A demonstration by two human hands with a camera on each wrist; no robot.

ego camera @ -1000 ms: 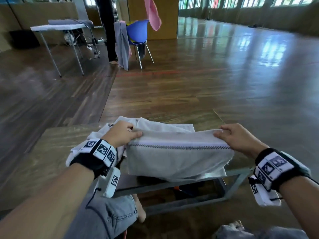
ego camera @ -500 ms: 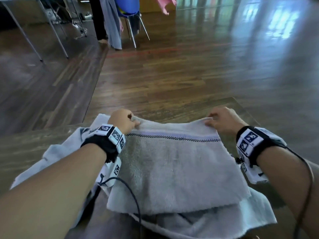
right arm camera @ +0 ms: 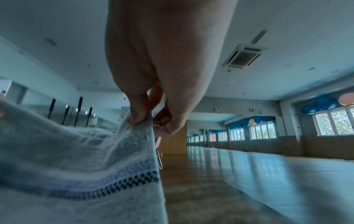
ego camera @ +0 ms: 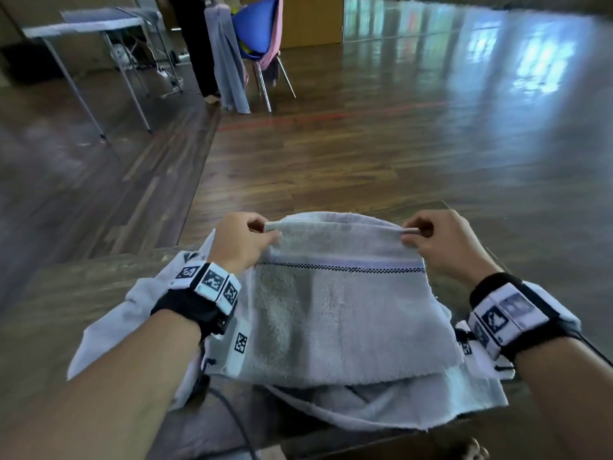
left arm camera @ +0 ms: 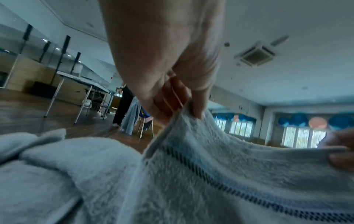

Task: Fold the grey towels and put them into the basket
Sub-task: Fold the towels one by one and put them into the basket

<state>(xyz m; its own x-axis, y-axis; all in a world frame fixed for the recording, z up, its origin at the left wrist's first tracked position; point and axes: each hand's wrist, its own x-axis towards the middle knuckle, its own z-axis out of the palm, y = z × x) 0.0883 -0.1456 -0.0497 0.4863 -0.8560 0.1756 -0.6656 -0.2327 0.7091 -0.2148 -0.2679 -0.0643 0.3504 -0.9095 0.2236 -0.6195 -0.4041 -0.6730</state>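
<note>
— How is the scene lit?
— Daylight is admitted through windows (right arm camera: 333,121) at the right of the right wrist view; bright glare is thrown across the wooden floor (ego camera: 497,78) in the upper right of the head view.

— And sharpness?
— Motion blur is seen throughout. Straight lines are bent toward the edges. A cold blue cast is carried by both wrist views, and the towel (left arm camera: 210,174) close to the lens is rendered soft.

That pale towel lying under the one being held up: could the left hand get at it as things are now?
Probably yes, but not freely: the left hand is pinching a corner of the grey towel, as is the right hand. The pale towel lies bare just beside the left wrist, so letting go should be enough.
</note>
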